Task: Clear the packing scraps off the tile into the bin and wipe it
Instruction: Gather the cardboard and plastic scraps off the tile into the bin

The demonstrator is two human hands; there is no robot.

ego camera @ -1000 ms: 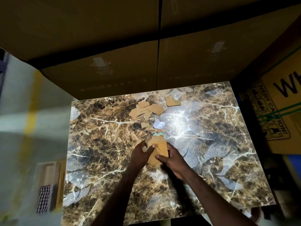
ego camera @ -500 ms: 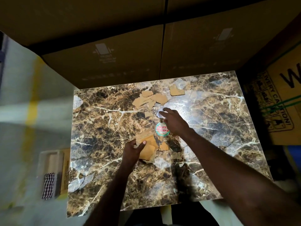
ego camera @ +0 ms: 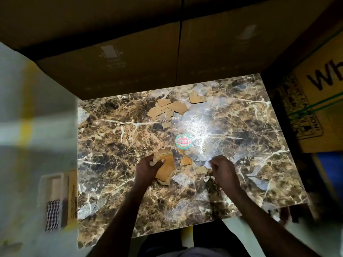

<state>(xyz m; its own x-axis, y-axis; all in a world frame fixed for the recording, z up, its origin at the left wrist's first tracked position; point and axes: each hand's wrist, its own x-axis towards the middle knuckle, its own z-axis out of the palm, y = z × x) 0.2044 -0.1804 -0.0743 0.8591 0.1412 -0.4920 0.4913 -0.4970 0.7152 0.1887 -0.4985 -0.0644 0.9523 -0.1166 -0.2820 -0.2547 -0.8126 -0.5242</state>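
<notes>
**Right hand back from the far scraps**

The right hand has drawn back from the middle of the tile to its near part and now pinches a small pale scrap in its fingertips. The left hand still grips a stack of cardboard pieces, thumb across the top. Between the hands lie a few loose brown scraps. A round red-and-green sticker lies just beyond them. A cluster of cardboard scraps lies near the far edge, with one piece apart to its right. A checked cloth lies left of the tile.
</notes>
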